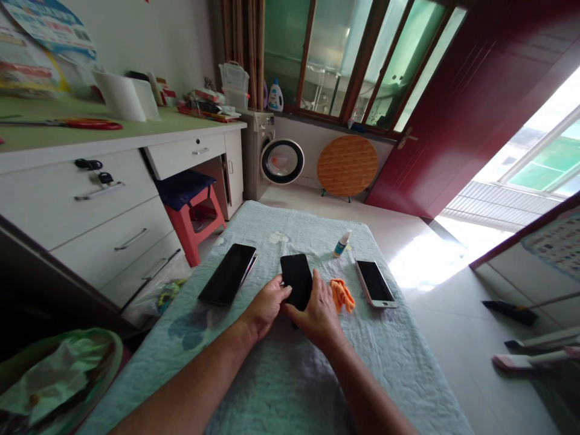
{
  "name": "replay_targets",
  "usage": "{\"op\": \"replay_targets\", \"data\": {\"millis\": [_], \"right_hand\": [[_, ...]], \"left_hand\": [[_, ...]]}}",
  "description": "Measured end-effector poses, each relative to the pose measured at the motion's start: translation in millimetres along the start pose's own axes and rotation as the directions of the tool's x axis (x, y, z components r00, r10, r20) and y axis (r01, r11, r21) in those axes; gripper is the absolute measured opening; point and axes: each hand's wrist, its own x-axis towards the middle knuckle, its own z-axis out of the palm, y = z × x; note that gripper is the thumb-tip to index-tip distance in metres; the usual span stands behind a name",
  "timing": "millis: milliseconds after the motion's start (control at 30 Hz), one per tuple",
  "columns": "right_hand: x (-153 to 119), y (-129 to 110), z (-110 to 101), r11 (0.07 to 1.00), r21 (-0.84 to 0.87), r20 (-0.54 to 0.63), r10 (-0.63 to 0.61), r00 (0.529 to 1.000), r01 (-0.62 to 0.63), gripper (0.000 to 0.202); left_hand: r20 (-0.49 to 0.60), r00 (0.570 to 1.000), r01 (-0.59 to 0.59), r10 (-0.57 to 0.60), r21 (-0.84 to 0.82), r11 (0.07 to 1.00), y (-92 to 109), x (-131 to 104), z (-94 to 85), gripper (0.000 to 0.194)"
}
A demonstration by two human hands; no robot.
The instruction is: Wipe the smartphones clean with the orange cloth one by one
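Note:
A black smartphone is held by its two sides above the cloth-covered table, its dark screen facing up. My left hand grips its left edge, the thumb on the lower left of the front. Along the right edge and lower corner, my right hand is closed on the same phone. Beside my right hand lies a crumpled orange cloth. A white phone with a dark screen rests farther right. Left of my hands is a large dark tablet or phone. Behind the cloth stands a small spray bottle.
A pale blue quilted cover drapes the table. At left are a white desk with drawers, a red stool and a bin. Beyond, a washing machine door hangs open near a round wooden tabletop.

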Motion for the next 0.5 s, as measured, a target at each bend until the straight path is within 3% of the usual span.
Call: {"op": "replay_targets", "data": {"millis": [333,500], "right_hand": [[1,2,-2,1.0,-0.008,-0.107,-0.009,0.994,0.009,0.081],[4,8,-7,1.0,-0.019,-0.138,-0.015,0.99,0.012,0.079]], "left_hand": [[-0.094,0.994,0.064,-0.054,0.103,0.993,8,1,-4.9,0.031],[-0.175,0.984,0.022,-0.007,0.084,0.996,11,6,-12.2,0.019]]}}
